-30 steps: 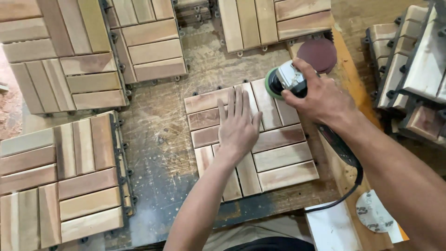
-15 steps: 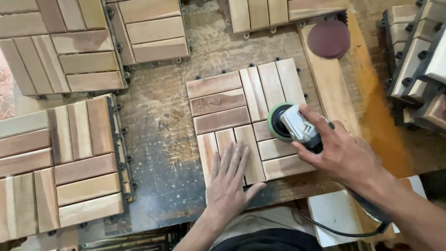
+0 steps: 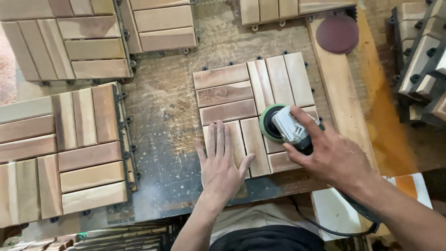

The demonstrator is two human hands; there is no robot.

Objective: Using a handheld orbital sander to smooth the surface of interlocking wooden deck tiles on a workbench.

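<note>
- Your right hand (image 3: 332,155) has its fingers (image 3: 304,122) closed around the grey sander (image 3: 289,125), which gives you a firm hold from above.
- The green pad of the sander lies flat on the wooden tile (image 3: 253,109), near the middle of its right half.
- Your left hand (image 3: 222,163) holds nothing: its fingers are open and straight, pressed flat on the lower left slats, I think to keep the tile from sliding.
- The tile lies on the scratched worktop (image 3: 160,116), just in front of you.
- The black cable (image 3: 325,227) hangs below your right arm, away from the pad.
- More tiles (image 3: 65,148) lie at the left and above, and a dark red sanding disc (image 3: 337,33) rests on a plank at the upper right.
</note>
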